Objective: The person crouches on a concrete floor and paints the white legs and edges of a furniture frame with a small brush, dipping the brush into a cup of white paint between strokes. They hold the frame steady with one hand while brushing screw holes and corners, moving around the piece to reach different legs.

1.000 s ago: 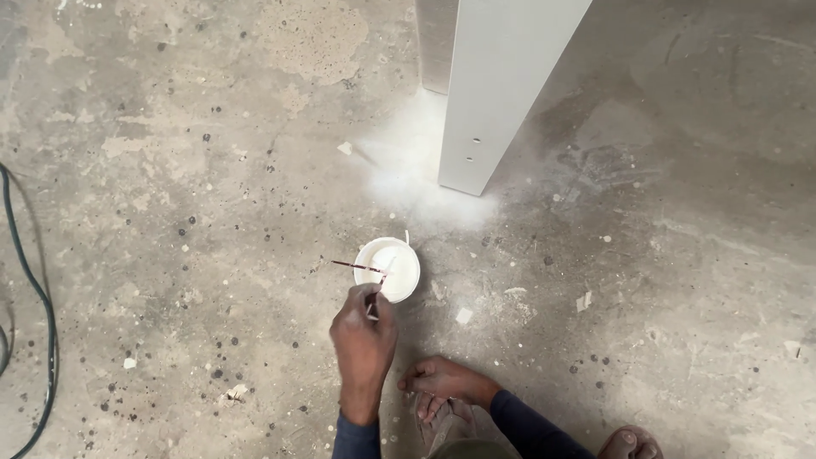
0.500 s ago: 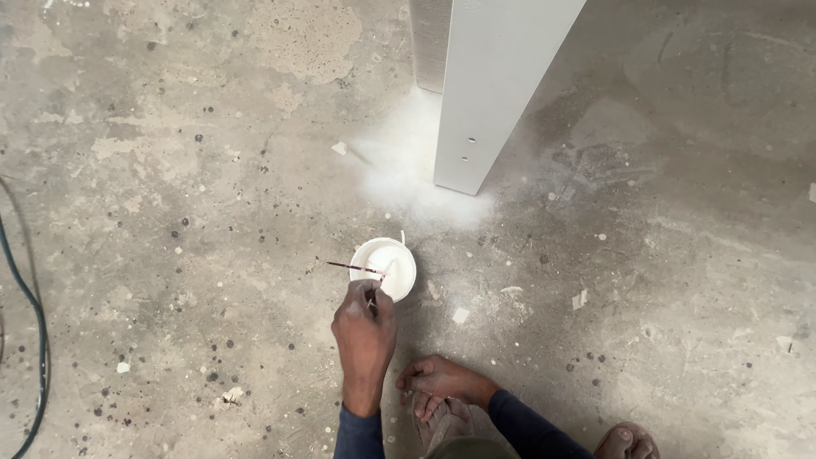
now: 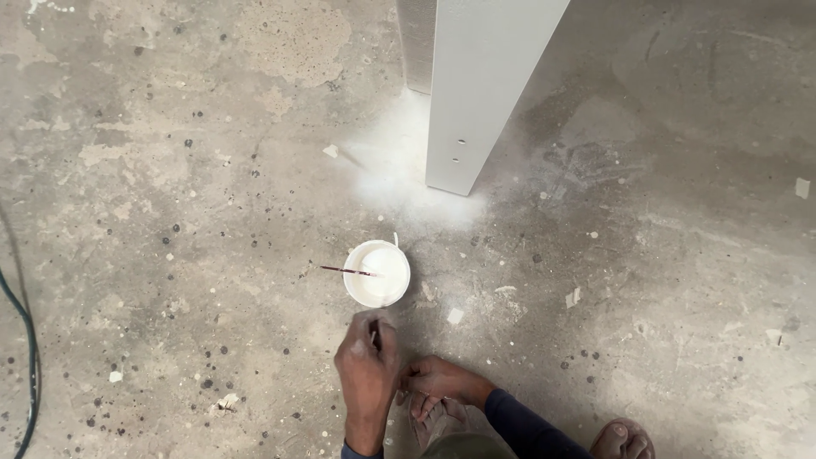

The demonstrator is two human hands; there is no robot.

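Left hand (image 3: 367, 361) is closed in a pinch grip on a thin dark tool (image 3: 375, 334), only a short length of which shows above the fingers; its kind cannot be told. Right hand (image 3: 439, 380) rests low on the person's bare foot (image 3: 427, 418), fingers curled loosely, holding nothing that can be seen.

Just ahead of the left grip, apart from it, a small white bowl (image 3: 377, 273) of white liquid stands on the concrete floor (image 3: 170, 170). A thin stick (image 3: 348, 271) lies across its rim, its free end jutting out to the left. Further ahead, well apart, a white post (image 3: 480, 93) stands in a patch of white dust (image 3: 399, 170). A dark cable (image 3: 25, 340) runs along the floor far to the left.

Risks, as judged: the bowl is light and stands loose on the floor, so a knock from the left hand could tip it and spill the liquid. The stick is only balanced on the rim and could roll off if the bowl is nudged. Floor grit could get into the open bowl.

Against half a second ago: the left hand then sat right at the bowl's near edge; it has now drawn back toward the body. Bowl, stick and right hand are unmoved.
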